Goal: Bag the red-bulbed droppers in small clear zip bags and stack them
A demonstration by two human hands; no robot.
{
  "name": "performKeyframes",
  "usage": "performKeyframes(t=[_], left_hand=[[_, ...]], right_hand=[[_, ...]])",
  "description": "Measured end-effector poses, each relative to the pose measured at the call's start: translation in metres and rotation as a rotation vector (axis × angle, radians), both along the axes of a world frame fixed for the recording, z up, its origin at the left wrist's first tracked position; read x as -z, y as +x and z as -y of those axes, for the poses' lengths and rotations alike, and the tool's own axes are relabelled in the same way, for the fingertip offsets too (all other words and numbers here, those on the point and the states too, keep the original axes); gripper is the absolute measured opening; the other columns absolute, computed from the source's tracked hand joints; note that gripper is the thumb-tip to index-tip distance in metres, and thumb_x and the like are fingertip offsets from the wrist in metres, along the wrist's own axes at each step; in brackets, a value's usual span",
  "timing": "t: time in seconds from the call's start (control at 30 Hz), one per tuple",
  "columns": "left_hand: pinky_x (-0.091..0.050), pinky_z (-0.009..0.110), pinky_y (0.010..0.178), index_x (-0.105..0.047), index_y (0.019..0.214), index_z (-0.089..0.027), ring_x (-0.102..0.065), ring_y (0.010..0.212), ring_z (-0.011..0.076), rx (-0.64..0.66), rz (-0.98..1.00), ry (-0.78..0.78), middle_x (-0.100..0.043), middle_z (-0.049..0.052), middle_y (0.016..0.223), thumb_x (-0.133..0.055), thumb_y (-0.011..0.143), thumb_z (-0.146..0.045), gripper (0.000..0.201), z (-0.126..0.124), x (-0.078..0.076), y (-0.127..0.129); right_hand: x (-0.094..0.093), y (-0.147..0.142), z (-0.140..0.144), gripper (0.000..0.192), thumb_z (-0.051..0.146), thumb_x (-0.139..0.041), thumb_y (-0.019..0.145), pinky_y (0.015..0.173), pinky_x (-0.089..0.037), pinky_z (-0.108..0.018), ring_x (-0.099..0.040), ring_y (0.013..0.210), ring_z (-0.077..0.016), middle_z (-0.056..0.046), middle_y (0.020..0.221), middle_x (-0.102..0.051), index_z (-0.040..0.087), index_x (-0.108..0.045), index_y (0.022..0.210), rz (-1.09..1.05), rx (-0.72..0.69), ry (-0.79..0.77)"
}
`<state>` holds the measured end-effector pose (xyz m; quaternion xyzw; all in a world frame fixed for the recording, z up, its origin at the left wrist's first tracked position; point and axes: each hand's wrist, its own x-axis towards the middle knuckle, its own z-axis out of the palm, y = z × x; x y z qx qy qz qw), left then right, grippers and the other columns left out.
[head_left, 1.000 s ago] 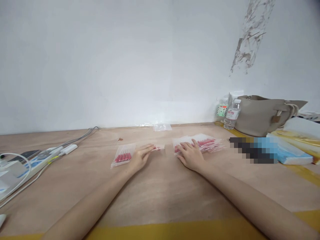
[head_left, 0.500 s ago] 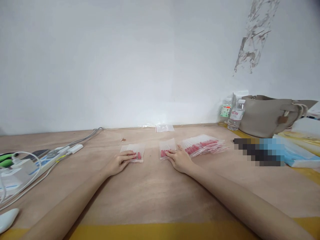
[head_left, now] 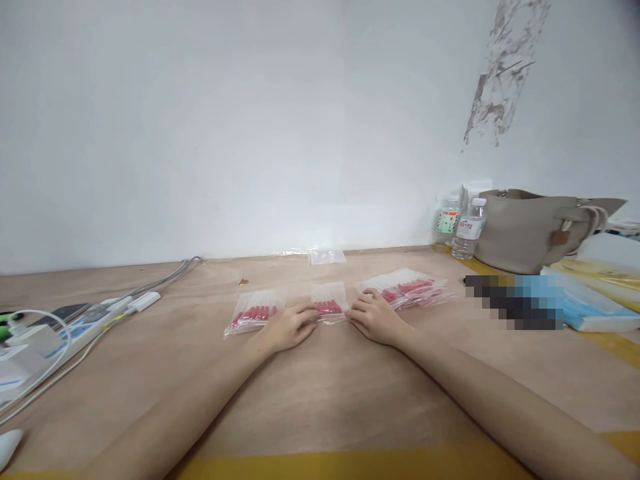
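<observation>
A small clear bag of red pieces (head_left: 329, 305) lies on the wooden table between my hands. My left hand (head_left: 289, 327) rests at its left edge with fingertips touching it. My right hand (head_left: 375, 316) lies flat at its right edge, beside a pile of more clear bags with red pieces (head_left: 407, 289). Another filled bag (head_left: 255, 311) lies left of my left hand. Whether either hand pinches the middle bag I cannot make out.
A power strip with plugs and cables (head_left: 75, 321) lies at the left. An empty clear bag (head_left: 326, 255) sits by the wall. Two water bottles (head_left: 463, 228), a grey handbag (head_left: 535, 229) and a blue pack (head_left: 580, 308) stand at the right.
My left hand left the left bag and moved right to the middle bag. My right hand shifted slightly right, to that bag's other edge.
</observation>
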<state>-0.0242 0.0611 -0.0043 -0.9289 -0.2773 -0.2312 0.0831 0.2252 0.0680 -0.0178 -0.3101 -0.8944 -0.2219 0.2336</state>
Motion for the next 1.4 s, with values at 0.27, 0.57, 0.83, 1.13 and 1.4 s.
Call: performKeyframes(t=[0.27,0.57,0.83,1.13,1.4], left_hand=[[-0.048,0.029,0.077,-0.061,0.095,-0.018,-0.059,0.086,0.0167,-0.014,0.033,0.054,-0.063,0.006,0.095,-0.043,0.086,-0.022,0.021,-0.011,0.017,0.006],[-0.049,0.031,0.073,-0.062,0.092,-0.017,-0.06,0.082,0.0181,-0.029,0.05,0.122,-0.063,0.006,0.091,-0.044,0.085,-0.021,0.02,-0.009,0.018,0.007],[-0.047,0.029,0.078,-0.06,0.089,-0.016,-0.057,0.088,0.0167,0.016,0.094,0.198,-0.062,0.006,0.091,-0.045,0.084,-0.018,0.015,-0.013,0.02,0.041],[-0.045,0.032,0.07,-0.058,0.076,-0.015,-0.057,0.08,0.0181,0.061,0.015,0.342,-0.061,0.006,0.077,-0.04,0.084,-0.012,0.02,-0.022,0.023,0.054],[-0.045,0.031,0.068,-0.055,0.07,-0.014,-0.056,0.076,0.0174,0.099,-0.059,0.393,-0.06,0.007,0.074,-0.038,0.085,-0.011,0.023,-0.021,0.018,0.053]], right_hand=[[0.008,-0.005,-0.008,0.024,0.012,-0.041,0.082,0.081,-0.027,-0.033,-0.045,0.068,-0.0135,-0.003,0.066,-0.059,0.018,-0.059,0.067,0.046,0.068,0.189],[0.01,-0.004,-0.008,0.023,0.01,-0.039,0.08,0.082,-0.023,-0.035,-0.046,0.068,-0.0131,-0.003,0.068,-0.059,0.017,-0.057,0.067,0.012,0.082,0.156],[0.007,-0.012,-0.001,0.022,0.018,-0.039,0.082,0.082,-0.022,-0.035,-0.046,0.071,-0.0146,-0.004,0.07,-0.059,0.017,-0.058,0.07,-0.057,0.058,0.133],[0.01,-0.014,0.001,0.02,0.02,-0.04,0.083,0.082,-0.023,-0.035,-0.047,0.072,-0.0144,-0.003,0.07,-0.059,0.017,-0.058,0.074,-0.093,0.039,0.129],[0.008,-0.016,0.004,0.022,0.014,-0.039,0.082,0.083,-0.023,-0.035,-0.046,0.07,-0.0136,-0.003,0.067,-0.058,0.017,-0.057,0.07,-0.08,0.02,0.177]])
